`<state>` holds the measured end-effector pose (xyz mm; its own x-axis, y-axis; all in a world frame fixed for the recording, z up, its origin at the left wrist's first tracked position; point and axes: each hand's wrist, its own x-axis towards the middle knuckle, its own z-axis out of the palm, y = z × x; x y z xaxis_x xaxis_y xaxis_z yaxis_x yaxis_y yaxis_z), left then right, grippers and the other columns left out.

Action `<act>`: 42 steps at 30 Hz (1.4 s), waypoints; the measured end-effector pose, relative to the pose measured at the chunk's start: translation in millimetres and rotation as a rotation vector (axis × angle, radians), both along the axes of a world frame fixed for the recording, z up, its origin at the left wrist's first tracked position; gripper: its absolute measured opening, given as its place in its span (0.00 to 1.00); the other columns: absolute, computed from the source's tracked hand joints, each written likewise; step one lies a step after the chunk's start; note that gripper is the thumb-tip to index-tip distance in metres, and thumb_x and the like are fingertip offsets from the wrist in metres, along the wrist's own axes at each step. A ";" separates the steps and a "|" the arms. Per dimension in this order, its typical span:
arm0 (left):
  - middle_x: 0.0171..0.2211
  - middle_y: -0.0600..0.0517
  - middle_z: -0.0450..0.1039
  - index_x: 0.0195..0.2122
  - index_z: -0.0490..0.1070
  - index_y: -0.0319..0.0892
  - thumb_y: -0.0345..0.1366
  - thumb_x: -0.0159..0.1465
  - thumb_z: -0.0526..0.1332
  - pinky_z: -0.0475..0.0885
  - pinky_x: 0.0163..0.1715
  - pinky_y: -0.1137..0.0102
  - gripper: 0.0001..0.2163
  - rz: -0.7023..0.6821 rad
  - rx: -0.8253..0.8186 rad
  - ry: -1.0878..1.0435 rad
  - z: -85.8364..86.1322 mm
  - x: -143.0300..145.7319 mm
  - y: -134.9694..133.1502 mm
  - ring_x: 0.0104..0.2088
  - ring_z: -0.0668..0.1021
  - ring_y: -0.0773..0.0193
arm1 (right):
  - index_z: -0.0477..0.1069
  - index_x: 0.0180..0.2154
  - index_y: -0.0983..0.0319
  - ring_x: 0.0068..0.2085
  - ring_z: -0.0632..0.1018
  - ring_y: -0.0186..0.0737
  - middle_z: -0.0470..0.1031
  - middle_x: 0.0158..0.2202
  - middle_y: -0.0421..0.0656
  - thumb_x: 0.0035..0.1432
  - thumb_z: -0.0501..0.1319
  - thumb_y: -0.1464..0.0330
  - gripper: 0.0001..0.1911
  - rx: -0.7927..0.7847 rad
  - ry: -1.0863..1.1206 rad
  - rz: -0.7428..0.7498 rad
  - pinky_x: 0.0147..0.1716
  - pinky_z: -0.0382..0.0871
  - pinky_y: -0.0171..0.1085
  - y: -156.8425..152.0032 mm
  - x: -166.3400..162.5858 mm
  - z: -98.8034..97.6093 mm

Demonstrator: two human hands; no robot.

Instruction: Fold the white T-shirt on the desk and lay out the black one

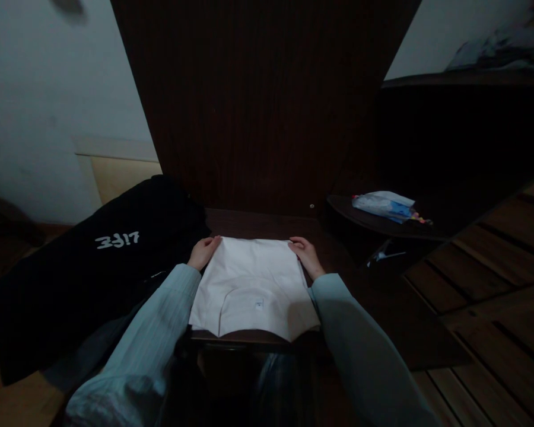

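A white folded garment (253,284) lies flat on a dark wooden surface (374,296) in front of me, its collar and small label toward me. My left hand (202,252) rests on the garment's far left corner with its fingers curled over the edge. Over at the far right corner, my right hand (306,254) holds the cloth the same way. Both arms wear light blue-grey sleeves.
A black garment with white lettering (107,255) is heaped to the left. A dark wooden panel (258,101) rises behind. On a dark shelf at the right lies a white and blue plastic packet (385,206). Wooden slats (493,267) run along the right.
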<state>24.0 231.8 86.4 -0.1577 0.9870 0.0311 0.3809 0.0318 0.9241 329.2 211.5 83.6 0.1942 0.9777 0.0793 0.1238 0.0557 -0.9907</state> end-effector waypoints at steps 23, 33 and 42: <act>0.48 0.42 0.64 0.48 0.67 0.40 0.34 0.55 0.54 0.60 0.50 0.59 0.18 0.089 0.433 0.660 12.4 9.1 -19.3 0.51 0.65 0.51 | 0.66 0.39 0.62 0.30 0.69 0.38 0.68 0.29 0.42 0.46 0.57 0.62 0.17 0.192 -0.588 -0.298 0.33 0.64 0.38 -1.8 -1.0 -2.8; 0.62 0.47 0.45 0.60 0.49 0.45 0.48 0.63 0.44 0.47 0.56 0.51 0.25 -0.542 0.375 0.984 6.4 28.7 -26.3 0.62 0.48 0.53 | 0.49 0.59 0.59 0.62 0.48 0.46 0.50 0.61 0.43 0.54 0.51 0.56 0.32 0.443 -1.128 0.229 0.58 0.38 0.51 -24.4 -30.5 22.1; 0.62 0.49 0.45 0.60 0.51 0.47 0.50 0.63 0.43 0.45 0.57 0.52 0.25 -0.576 0.282 1.020 12.6 29.2 -28.4 0.62 0.47 0.54 | 0.45 0.61 0.61 0.63 0.44 0.43 0.44 0.63 0.45 0.56 0.47 0.51 0.35 0.235 -1.183 0.373 0.59 0.36 0.50 -24.2 -29.3 9.5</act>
<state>53.2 203.4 98.9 0.5266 0.8428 0.1108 0.8320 -0.5378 0.1361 299.9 187.3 93.1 -0.3978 0.8966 0.1947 0.8649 0.4373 -0.2463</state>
